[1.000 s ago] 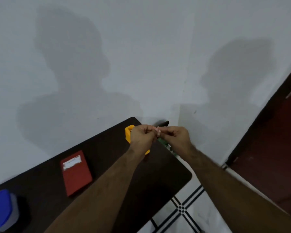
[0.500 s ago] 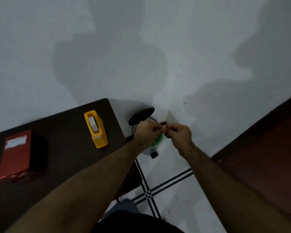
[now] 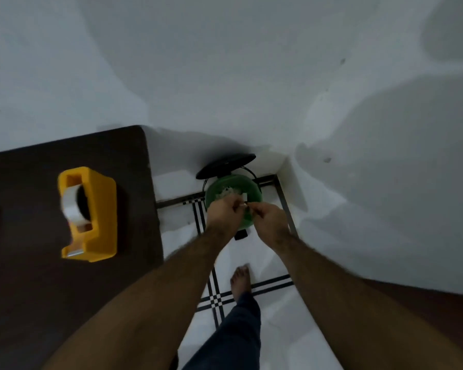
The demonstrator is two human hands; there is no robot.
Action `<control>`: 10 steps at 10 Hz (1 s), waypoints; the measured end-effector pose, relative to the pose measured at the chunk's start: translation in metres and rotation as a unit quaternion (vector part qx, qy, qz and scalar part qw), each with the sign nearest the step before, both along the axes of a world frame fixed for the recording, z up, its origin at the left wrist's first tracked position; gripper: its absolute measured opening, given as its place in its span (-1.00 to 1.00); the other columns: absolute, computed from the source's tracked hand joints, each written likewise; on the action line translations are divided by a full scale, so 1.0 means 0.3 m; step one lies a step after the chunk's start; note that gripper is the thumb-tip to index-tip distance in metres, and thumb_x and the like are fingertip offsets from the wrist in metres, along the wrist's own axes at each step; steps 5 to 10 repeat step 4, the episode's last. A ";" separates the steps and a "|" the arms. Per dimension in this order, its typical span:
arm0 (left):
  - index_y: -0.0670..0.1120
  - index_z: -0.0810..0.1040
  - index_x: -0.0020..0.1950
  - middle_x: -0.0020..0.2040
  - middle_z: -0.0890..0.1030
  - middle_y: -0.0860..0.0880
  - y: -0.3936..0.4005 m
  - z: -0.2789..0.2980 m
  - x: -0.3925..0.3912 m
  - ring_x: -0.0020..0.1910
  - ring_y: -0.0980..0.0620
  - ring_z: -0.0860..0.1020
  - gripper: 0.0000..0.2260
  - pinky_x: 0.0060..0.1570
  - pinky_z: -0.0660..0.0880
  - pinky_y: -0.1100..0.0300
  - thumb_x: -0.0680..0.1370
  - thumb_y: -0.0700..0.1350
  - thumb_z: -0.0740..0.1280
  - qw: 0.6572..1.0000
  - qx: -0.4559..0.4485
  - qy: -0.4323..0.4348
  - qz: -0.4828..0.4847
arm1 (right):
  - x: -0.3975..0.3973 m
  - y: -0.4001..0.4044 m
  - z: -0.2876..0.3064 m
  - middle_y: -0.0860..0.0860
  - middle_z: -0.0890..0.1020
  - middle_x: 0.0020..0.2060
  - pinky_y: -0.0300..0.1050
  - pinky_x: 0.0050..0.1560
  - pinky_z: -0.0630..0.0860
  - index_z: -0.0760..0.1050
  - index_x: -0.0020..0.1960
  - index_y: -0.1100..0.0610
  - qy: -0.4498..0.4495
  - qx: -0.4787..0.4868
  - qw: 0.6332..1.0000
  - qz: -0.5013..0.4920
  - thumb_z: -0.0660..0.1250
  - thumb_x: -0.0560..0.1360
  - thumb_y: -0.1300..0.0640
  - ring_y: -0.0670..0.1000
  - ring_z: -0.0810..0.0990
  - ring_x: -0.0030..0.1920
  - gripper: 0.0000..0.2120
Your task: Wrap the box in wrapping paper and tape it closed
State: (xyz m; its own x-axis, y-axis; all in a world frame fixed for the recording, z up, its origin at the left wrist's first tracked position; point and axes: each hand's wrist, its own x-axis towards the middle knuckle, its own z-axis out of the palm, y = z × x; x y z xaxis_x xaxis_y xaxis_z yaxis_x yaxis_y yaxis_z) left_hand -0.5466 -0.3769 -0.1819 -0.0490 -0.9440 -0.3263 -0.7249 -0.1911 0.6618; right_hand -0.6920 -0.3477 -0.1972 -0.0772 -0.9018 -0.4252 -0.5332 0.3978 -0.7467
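Tape scrap held over the bin; box out of view
Both hands, left hand [image 3: 225, 212] and right hand [image 3: 269, 218], pinch a small tape scrap [image 3: 244, 196] above the green bin [image 3: 251, 186]; yellow tape dispenser [image 3: 91, 214] sits on the worktop [image 3: 24, 289]; likely cleanup.

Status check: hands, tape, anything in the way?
Both hands: left, right, pinching a small scrap over the green bin. Tape dispenser on table. Box out of view.

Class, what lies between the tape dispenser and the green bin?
In the head view: dark tabletop, then bare white floor. The dispenser and bin stand apart.
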 end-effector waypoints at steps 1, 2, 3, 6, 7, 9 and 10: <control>-0.02 0.64 0.28 0.03 0.63 0.01 -0.112 -0.108 -0.029 -0.07 0.07 0.57 -0.81 -0.05 0.57 0.20 0.69 -0.06 0.35 0.998 0.033 0.010 0.049 | -0.045 -0.117 -0.139 0.05 0.71 0.01 -0.30 -0.07 0.59 0.69 0.17 0.07 0.031 0.040 0.998 0.035 0.24 0.65 0.16 0.08 0.68 0.02 -0.75; -0.02 0.63 0.30 0.05 0.62 0.02 -0.188 -0.185 -0.038 -0.13 0.13 0.53 -0.80 -0.16 0.48 0.33 0.70 -0.07 0.33 0.995 0.053 0.001 0.080 | -0.069 -0.192 -0.195 0.09 0.70 0.07 0.05 0.12 0.69 0.65 0.20 0.07 0.067 0.062 0.994 0.066 0.21 0.66 0.14 0.14 0.67 0.07 -0.74; -0.04 0.63 0.26 0.09 0.59 -0.02 -0.226 -0.245 -0.026 -0.16 0.16 0.48 -0.80 -0.28 0.34 0.42 0.72 -0.10 0.26 0.991 0.088 -0.012 0.102 | -0.084 -0.222 -0.194 0.13 0.65 0.27 -0.01 0.32 0.57 0.60 0.39 0.08 0.080 0.073 0.992 0.067 0.23 0.69 0.18 0.17 0.63 0.25 -0.69; -0.06 0.64 0.27 0.15 0.61 -0.07 -0.218 -0.253 -0.002 0.00 -0.02 0.60 -0.77 -0.19 0.53 0.35 0.71 -0.14 0.22 0.987 0.112 -0.017 0.114 | -0.097 -0.218 -0.169 0.15 0.58 0.41 -0.09 0.37 0.46 0.52 0.49 0.13 0.097 0.080 0.989 0.074 0.26 0.70 0.19 0.17 0.56 0.38 -0.63; -0.06 0.64 0.27 0.15 0.61 -0.07 -0.218 -0.253 -0.002 0.00 -0.02 0.60 -0.77 -0.19 0.53 0.35 0.71 -0.14 0.22 0.987 0.112 -0.017 0.114 | -0.097 -0.218 -0.169 0.15 0.58 0.41 -0.09 0.37 0.46 0.52 0.49 0.13 0.097 0.080 0.989 0.074 0.26 0.70 0.19 0.17 0.56 0.38 -0.63; -0.06 0.64 0.27 0.15 0.61 -0.07 -0.218 -0.253 -0.002 0.00 -0.02 0.60 -0.77 -0.19 0.53 0.35 0.71 -0.14 0.22 0.987 0.112 -0.017 0.114 | -0.097 -0.218 -0.169 0.15 0.58 0.41 -0.09 0.37 0.46 0.52 0.49 0.13 0.097 0.080 0.989 0.074 0.26 0.70 0.19 0.17 0.56 0.38 -0.63; -0.06 0.64 0.27 0.15 0.61 -0.07 -0.218 -0.253 -0.002 0.00 -0.02 0.60 -0.77 -0.19 0.53 0.35 0.71 -0.14 0.22 0.987 0.112 -0.017 0.114 | -0.097 -0.218 -0.169 0.15 0.58 0.41 -0.09 0.37 0.46 0.52 0.49 0.13 0.097 0.080 0.989 0.074 0.26 0.70 0.19 0.17 0.56 0.38 -0.63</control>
